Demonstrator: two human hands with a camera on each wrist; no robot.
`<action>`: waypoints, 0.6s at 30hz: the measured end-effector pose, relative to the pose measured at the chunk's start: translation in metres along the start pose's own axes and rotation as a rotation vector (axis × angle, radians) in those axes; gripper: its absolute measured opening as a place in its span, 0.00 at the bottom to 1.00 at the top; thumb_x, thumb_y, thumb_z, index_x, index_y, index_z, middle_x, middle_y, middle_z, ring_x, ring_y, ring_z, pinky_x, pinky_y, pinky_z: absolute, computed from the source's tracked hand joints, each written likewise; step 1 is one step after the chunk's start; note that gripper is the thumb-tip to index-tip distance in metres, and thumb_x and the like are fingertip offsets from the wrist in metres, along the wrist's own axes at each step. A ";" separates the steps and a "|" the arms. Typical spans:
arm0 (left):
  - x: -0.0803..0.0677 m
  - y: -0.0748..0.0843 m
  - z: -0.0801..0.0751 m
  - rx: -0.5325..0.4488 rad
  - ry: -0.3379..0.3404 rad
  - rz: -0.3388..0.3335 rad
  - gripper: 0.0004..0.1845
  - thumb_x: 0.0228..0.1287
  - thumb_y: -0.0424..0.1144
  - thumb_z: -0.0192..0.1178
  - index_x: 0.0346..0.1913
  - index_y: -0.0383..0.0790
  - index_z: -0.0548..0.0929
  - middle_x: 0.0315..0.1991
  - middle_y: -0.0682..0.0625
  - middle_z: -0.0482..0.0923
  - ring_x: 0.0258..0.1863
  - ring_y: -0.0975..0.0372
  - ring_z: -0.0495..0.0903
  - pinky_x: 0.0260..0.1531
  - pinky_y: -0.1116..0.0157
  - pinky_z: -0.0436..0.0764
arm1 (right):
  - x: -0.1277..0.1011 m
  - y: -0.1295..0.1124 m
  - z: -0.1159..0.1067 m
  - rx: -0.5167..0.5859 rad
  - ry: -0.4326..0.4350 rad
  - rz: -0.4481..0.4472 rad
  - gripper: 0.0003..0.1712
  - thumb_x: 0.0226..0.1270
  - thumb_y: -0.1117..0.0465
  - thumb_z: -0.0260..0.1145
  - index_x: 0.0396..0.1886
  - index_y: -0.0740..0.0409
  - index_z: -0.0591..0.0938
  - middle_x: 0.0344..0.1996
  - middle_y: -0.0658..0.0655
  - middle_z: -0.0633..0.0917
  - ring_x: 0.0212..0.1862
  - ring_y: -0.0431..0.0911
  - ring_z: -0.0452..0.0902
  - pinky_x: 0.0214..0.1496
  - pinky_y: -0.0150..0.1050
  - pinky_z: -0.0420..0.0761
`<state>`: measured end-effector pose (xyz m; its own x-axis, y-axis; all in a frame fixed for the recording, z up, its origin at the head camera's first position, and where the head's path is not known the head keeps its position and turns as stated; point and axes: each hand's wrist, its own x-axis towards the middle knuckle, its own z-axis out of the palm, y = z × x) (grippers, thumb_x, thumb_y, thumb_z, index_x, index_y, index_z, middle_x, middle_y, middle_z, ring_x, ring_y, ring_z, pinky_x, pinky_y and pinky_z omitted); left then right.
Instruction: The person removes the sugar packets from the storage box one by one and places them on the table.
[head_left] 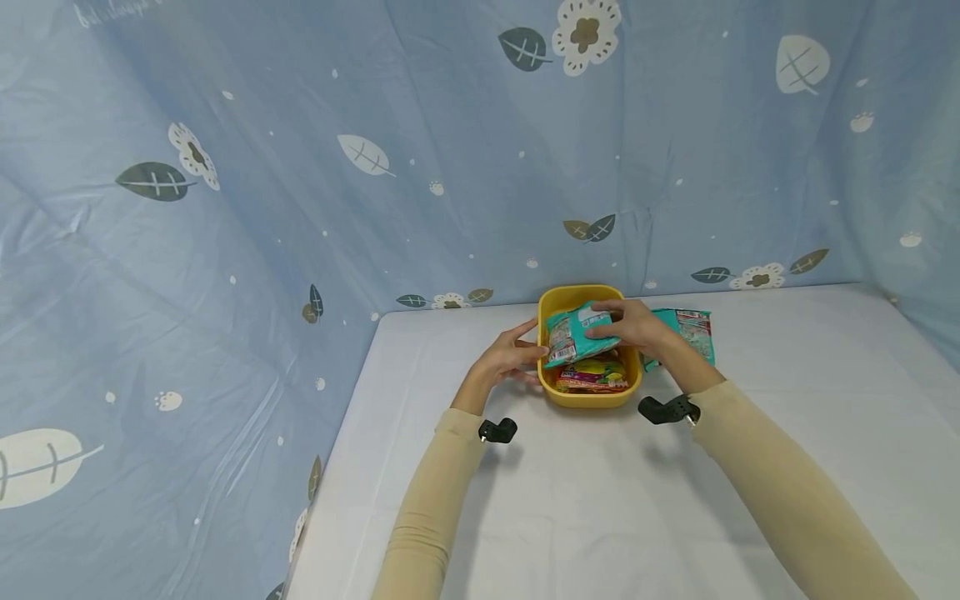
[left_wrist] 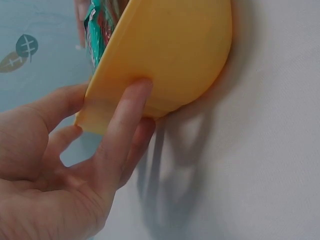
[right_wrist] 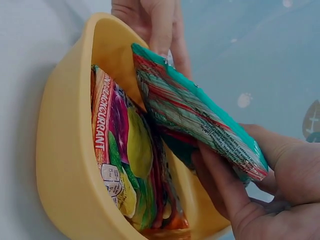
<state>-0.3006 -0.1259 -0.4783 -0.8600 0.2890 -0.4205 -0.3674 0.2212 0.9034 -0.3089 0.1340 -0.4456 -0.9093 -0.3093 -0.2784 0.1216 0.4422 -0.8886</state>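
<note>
My right hand grips a teal snack packet over the yellow plastic bin. In the right wrist view the packet is tilted, with the fingers of my right hand under it and the thumb on the far side. My left hand holds the bin's left side. In the left wrist view that hand has its thumb at the rim and other fingers against the outer wall. Inside the bin lies a colourful fruit-printed packet, marked "blackcurrant".
Another teal packet lies on the white table right of the bin, partly hidden by my right hand. Blue patterned cloth hangs behind the table and along its left side.
</note>
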 end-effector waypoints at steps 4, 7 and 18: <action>0.001 -0.001 0.000 0.000 0.004 0.000 0.42 0.64 0.36 0.66 0.75 0.64 0.59 0.63 0.36 0.73 0.43 0.52 0.87 0.39 0.48 0.89 | -0.003 -0.001 -0.001 0.013 0.001 -0.003 0.42 0.65 0.56 0.70 0.75 0.56 0.63 0.75 0.70 0.57 0.73 0.64 0.57 0.71 0.63 0.71; 0.000 -0.002 0.000 0.000 0.001 0.000 0.42 0.64 0.37 0.66 0.76 0.64 0.59 0.63 0.36 0.73 0.44 0.52 0.87 0.41 0.47 0.89 | -0.005 0.000 -0.002 0.033 -0.009 -0.009 0.42 0.65 0.56 0.70 0.75 0.56 0.63 0.75 0.70 0.56 0.75 0.65 0.53 0.72 0.65 0.68; -0.001 -0.001 -0.001 0.007 -0.007 0.002 0.42 0.63 0.37 0.67 0.75 0.64 0.59 0.63 0.35 0.73 0.44 0.52 0.87 0.38 0.50 0.90 | -0.010 0.000 -0.006 0.087 0.016 -0.020 0.42 0.64 0.57 0.70 0.75 0.56 0.63 0.73 0.69 0.60 0.72 0.64 0.59 0.73 0.66 0.66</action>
<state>-0.3001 -0.1276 -0.4785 -0.8582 0.2961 -0.4192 -0.3630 0.2273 0.9036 -0.3019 0.1425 -0.4403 -0.9179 -0.3037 -0.2555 0.1373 0.3610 -0.9224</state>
